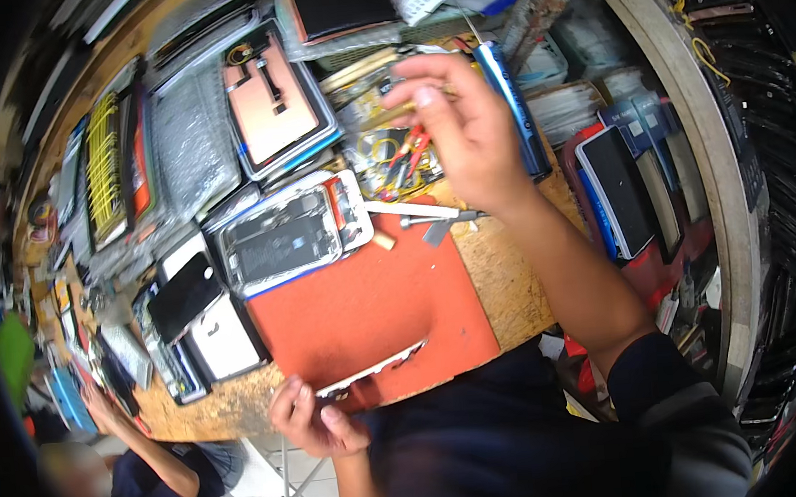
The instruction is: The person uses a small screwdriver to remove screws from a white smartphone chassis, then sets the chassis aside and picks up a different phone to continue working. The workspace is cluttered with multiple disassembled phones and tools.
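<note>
The left hand (318, 422) has its grip closed on one end of a slim white-edged strip (374, 370) — over the orange mat (374, 296) at the near edge of the bench (511, 287). The right hand (471, 132), raised above the bench's right side, pinches a thin, blurred brass-coloured tool (389, 116) — beyond an opened phone (282, 243) at the mat's far left corner.

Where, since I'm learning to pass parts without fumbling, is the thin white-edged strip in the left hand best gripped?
Probably at its right end, pinched across the narrow width from the right. The strip looks long and slim, slanting up to the right; the left hand takes its lower left end, leaving the other free, with the red mat behind it.
</note>
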`<state>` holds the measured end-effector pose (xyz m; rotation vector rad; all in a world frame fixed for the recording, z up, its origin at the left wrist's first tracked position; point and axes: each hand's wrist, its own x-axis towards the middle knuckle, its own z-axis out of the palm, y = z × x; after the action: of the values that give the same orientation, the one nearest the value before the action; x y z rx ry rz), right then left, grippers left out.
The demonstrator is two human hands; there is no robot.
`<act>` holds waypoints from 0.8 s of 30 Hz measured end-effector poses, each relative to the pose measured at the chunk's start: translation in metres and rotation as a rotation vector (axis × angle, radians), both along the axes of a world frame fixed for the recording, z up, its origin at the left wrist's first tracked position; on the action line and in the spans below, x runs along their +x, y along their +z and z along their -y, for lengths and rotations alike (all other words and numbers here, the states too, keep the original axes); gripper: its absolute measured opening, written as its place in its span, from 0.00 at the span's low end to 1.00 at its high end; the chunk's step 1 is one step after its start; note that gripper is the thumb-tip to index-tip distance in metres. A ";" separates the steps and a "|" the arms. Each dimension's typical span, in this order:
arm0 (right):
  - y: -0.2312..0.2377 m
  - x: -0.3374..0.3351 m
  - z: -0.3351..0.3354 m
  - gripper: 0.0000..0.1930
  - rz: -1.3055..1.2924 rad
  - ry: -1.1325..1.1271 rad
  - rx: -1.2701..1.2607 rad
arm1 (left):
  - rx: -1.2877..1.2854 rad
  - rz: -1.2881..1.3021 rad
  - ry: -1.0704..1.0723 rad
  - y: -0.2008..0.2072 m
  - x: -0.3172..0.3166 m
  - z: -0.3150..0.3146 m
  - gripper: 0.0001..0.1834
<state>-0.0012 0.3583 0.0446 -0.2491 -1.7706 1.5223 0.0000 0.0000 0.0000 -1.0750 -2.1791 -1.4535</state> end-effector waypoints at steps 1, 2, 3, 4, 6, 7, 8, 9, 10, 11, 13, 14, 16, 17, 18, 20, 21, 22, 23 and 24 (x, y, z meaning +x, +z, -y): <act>0.010 0.006 0.010 0.12 -0.063 0.035 -0.114 | -0.022 -0.015 0.038 0.008 0.000 -0.004 0.15; 0.022 0.014 0.020 0.12 -0.069 0.040 -0.159 | -0.035 0.018 -0.002 0.018 -0.002 -0.007 0.13; 0.033 0.022 0.033 0.12 -0.036 0.062 -0.208 | 0.000 0.031 0.047 0.024 -0.002 -0.014 0.10; 0.042 0.028 0.045 0.12 -0.010 0.103 -0.208 | -0.025 0.109 0.024 0.033 -0.004 -0.015 0.08; 0.052 0.038 0.071 0.11 0.037 0.157 -0.230 | -0.078 0.217 0.003 0.045 -0.007 -0.018 0.05; 0.055 0.043 0.084 0.11 0.046 0.177 -0.248 | -0.068 0.231 -0.034 0.050 -0.008 -0.021 0.06; 0.057 0.046 0.094 0.10 0.056 0.195 -0.259 | -0.064 0.200 -0.059 0.052 -0.009 -0.023 0.07; 0.058 0.048 0.103 0.10 0.059 0.199 -0.249 | -0.071 0.204 -0.063 0.053 -0.010 -0.023 0.07; 0.059 0.050 0.113 0.10 0.060 0.197 -0.244 | -0.048 0.199 -0.070 0.054 -0.010 -0.024 0.07; 0.059 0.052 0.120 0.09 0.059 0.192 -0.236 | -0.025 0.203 -0.071 0.054 -0.010 -0.026 0.07; 0.059 0.057 0.131 0.08 0.125 0.180 -0.227 | 0.012 0.220 -0.074 0.054 -0.009 -0.026 0.07; 0.059 0.058 0.135 0.07 0.153 0.177 -0.217 | 0.030 0.228 -0.074 0.053 -0.009 -0.025 0.07; 0.056 0.059 0.143 0.07 0.173 0.165 -0.209 | 0.062 0.231 -0.082 0.051 -0.011 -0.024 0.08; 0.054 0.059 0.146 0.06 0.176 0.163 -0.213 | 0.056 0.228 -0.089 0.051 -0.012 -0.023 0.08; 0.053 0.059 0.149 0.06 0.178 0.161 -0.216 | 0.058 0.227 -0.097 0.050 -0.012 -0.022 0.09; 0.051 0.059 0.151 0.06 0.185 0.167 -0.211 | 0.063 0.211 -0.100 0.050 -0.013 -0.021 0.09; 0.050 0.059 0.152 0.06 0.189 0.173 -0.205 | 0.070 0.213 -0.108 0.050 -0.014 -0.020 0.09; 0.050 0.059 0.152 0.06 0.191 0.180 -0.200 | 0.076 0.214 -0.116 0.050 -0.014 -0.018 0.09; 0.050 0.058 0.153 0.06 0.192 0.178 -0.192 | 0.081 0.214 -0.124 0.051 -0.014 -0.018 0.09; 0.049 0.057 0.153 0.06 0.192 0.175 -0.184 | 0.084 0.204 -0.120 0.051 -0.014 -0.018 0.08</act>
<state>0.0561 0.2049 0.0940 -0.3487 -1.8407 1.8434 -0.0139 0.0175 0.0507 -1.0872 -2.1976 -1.7616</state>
